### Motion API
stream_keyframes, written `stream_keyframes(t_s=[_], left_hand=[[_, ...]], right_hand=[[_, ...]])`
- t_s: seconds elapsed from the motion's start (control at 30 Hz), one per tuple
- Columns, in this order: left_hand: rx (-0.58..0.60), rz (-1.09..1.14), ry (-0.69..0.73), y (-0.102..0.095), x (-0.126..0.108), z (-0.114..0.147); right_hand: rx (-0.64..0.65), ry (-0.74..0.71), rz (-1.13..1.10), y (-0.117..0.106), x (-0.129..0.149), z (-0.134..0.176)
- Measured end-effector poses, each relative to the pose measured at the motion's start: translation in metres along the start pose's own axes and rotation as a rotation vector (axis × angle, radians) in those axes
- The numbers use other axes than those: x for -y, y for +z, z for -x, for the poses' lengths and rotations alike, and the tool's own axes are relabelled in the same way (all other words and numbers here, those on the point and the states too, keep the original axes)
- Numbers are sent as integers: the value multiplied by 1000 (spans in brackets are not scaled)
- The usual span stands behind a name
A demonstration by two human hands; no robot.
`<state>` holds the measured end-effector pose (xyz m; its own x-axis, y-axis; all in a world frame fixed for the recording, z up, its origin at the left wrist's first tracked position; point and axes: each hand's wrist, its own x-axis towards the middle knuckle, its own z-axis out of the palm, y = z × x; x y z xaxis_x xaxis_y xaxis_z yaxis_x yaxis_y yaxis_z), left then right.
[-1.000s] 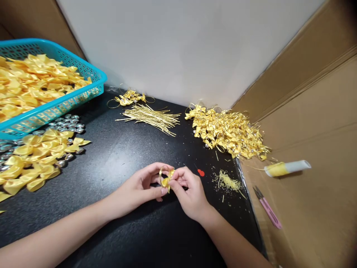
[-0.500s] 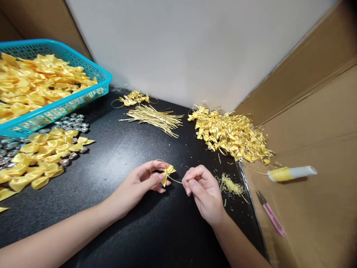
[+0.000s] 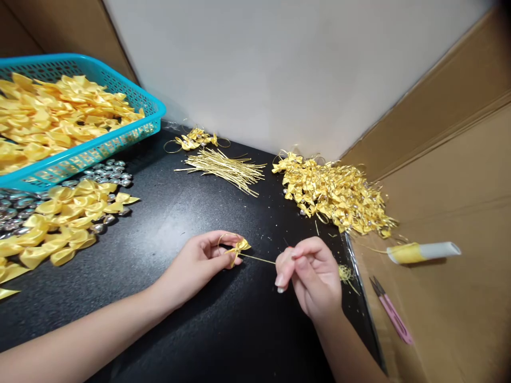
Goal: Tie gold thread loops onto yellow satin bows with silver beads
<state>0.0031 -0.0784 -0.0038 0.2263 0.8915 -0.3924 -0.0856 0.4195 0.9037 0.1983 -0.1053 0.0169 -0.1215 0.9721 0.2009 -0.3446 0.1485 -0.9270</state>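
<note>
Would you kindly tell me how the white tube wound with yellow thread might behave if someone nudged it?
The white tube would probably roll, being round and lying on its side. It is likely light, since its end looks open and hollow. The yellow thread trailing off it might snag or unwind as it moves.

Illumination: moderate; source out of frame. A diffuse glare patch lies on the black surface, left of centre. The wall is softly lit. A shadow falls beneath the white tube. Upper-right corner: darkened. Edges: wide-angle stretch. Fine detail on the held bow: soft.
</note>
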Motion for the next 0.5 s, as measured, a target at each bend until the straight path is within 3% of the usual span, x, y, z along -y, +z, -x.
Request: stream_keyframes(t_s=[0.27, 0.5], left_hand=[[-1, 0, -61, 1, -2, 0], [76, 31, -86, 1, -3, 0]], right_hand=[[-51, -96, 30, -4, 10, -4], [-106, -114, 141, -5, 10, -6]])
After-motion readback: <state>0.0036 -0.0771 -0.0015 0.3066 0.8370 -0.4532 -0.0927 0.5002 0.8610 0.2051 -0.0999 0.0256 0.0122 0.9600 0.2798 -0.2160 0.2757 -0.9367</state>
